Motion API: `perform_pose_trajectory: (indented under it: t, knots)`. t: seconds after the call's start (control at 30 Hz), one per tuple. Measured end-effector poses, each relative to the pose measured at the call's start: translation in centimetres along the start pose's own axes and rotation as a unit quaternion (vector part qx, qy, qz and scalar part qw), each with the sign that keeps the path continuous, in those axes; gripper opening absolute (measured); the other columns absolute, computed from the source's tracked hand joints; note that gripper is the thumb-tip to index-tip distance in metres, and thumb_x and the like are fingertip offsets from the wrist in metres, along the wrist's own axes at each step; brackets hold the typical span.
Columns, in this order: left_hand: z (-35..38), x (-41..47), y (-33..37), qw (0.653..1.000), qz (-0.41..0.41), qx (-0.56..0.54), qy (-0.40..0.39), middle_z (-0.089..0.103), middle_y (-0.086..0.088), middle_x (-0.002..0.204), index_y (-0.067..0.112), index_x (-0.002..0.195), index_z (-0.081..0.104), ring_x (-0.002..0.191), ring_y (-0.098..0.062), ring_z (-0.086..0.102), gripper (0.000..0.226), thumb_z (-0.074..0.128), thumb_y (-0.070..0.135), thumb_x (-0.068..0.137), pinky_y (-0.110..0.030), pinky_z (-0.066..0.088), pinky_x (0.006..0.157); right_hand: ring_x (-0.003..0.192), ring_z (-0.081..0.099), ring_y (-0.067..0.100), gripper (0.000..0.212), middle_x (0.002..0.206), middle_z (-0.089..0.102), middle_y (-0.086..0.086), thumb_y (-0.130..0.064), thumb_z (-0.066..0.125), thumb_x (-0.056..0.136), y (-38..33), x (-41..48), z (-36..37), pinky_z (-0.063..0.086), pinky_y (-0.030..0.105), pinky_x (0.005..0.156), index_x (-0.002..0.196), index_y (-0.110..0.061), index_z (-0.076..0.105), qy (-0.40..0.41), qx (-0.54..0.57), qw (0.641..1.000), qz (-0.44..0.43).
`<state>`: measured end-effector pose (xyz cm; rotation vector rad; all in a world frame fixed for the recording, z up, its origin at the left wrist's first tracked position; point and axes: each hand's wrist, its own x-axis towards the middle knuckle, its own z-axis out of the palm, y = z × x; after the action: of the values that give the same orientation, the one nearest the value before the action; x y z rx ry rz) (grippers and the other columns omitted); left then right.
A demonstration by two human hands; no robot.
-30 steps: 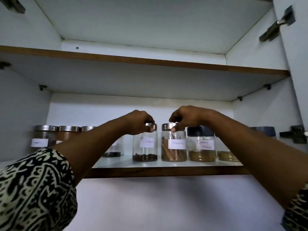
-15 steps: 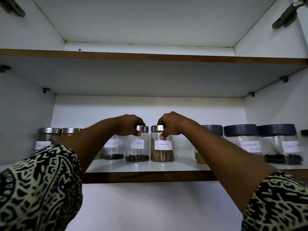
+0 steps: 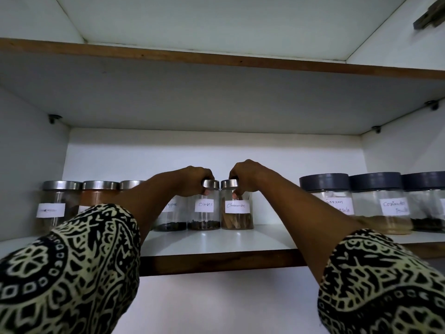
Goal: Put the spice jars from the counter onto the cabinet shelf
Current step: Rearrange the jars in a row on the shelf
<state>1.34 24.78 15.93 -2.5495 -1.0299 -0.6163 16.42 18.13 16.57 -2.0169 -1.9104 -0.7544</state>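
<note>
Two glass jars with steel lids stand side by side on the lower cabinet shelf (image 3: 216,242). My left hand (image 3: 192,180) grips the lid of the cloves jar (image 3: 204,213). Over the lid of the cinnamon jar (image 3: 237,214) my right hand (image 3: 245,175) is closed, thumb down the glass. Left of them stand a pepper jar (image 3: 172,216) and more steel-lidded jars (image 3: 56,203), partly hidden by my left arm. To the right are three dark-lidded jars: garam masala (image 3: 330,194), coriander powder (image 3: 382,203) and one cut off by the frame edge (image 3: 427,201).
An upper shelf (image 3: 216,61) hangs above the jar tops with room between. There is a gap on the lower shelf between the cinnamon jar and the dark-lidded jars. White cabinet walls close both sides. A door hinge (image 3: 431,14) shows at top right.
Both hands have stayed on the two jar lids. The cloves and cinnamon jars have shifted left, away from the dark-lidded jars, opening a gap, and the view has turned right.
</note>
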Motion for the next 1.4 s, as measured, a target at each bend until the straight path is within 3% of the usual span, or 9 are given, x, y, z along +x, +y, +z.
perform_pose_trajectory:
  t: [0.5,0.7,0.83,0.93,1.07,1.4]
  knots:
    - [0.6,0.6,-0.5,1.000,-0.004,-0.031,0.001,0.052,-0.009,0.135,0.011,0.135,0.045,0.120,-0.025,0.049,0.044,0.056,0.012,0.092,-0.026,0.035,0.091,0.109,0.058,0.027,0.043,0.116,0.064,0.010,-0.026,0.074,0.077,0.6,1.2,1.4,0.045,0.031,0.085,0.115,-0.010,0.062,0.001,0.011,1.000,0.006]
    - [-0.5,-1.0,0.6,0.998,-0.008,-0.058,0.036,0.032,-0.005,0.154,0.016,0.148,0.025,0.139,-0.022,0.033,0.065,0.056,0.030,0.094,-0.028,0.028,0.109,0.130,0.042,0.029,0.074,0.144,0.042,0.014,-0.021,0.069,0.082,1.1,-0.9,0.4,0.039,0.033,0.102,0.144,-0.011,0.030,0.027,0.052,0.998,-0.003]
    - [-2.0,-2.1,4.8,0.998,0.046,-0.028,0.039,0.035,0.000,0.153,0.018,0.146,0.031,0.139,-0.019,0.034,0.060,0.055,0.032,0.093,-0.026,0.027,0.109,0.126,0.047,0.026,0.063,0.141,0.047,0.009,-0.021,0.069,0.083,2.8,-4.3,-1.5,0.042,0.032,0.100,0.139,-0.015,0.042,0.043,0.080,0.996,-0.008]
    - [-3.1,-2.1,9.5,0.995,0.075,-0.033,0.058,0.040,0.000,0.149,0.019,0.144,0.036,0.136,-0.019,0.039,0.059,0.058,0.034,0.092,-0.027,0.030,0.107,0.123,0.049,0.022,0.055,0.138,0.051,0.004,-0.023,0.069,0.083,5.4,-8.0,-3.6,0.045,0.026,0.081,0.134,-0.016,0.049,0.052,0.080,0.995,-0.008]
    - [-4.2,-1.1,16.1,0.992,0.093,-0.043,0.076,0.045,-0.002,0.146,0.018,0.142,0.039,0.133,-0.021,0.042,0.056,0.057,0.034,0.092,-0.028,0.032,0.106,0.122,0.053,0.017,0.048,0.131,0.059,0.002,-0.024,0.070,0.082,10.8,-12.2,-6.7,0.040,0.026,0.100,0.126,-0.013,0.057,0.059,0.086,0.994,-0.027]
    - [-2.0,2.3,25.3,0.997,0.068,-0.028,0.012,0.053,-0.005,0.137,0.018,0.138,0.046,0.121,-0.023,0.050,0.045,0.051,0.032,0.095,-0.029,0.038,0.095,0.122,0.051,0.018,0.052,0.134,0.055,0.001,-0.029,0.069,0.083,23.1,-16.9,-7.2,0.039,0.030,0.102,0.130,-0.018,0.052,-0.018,0.066,0.998,0.009]
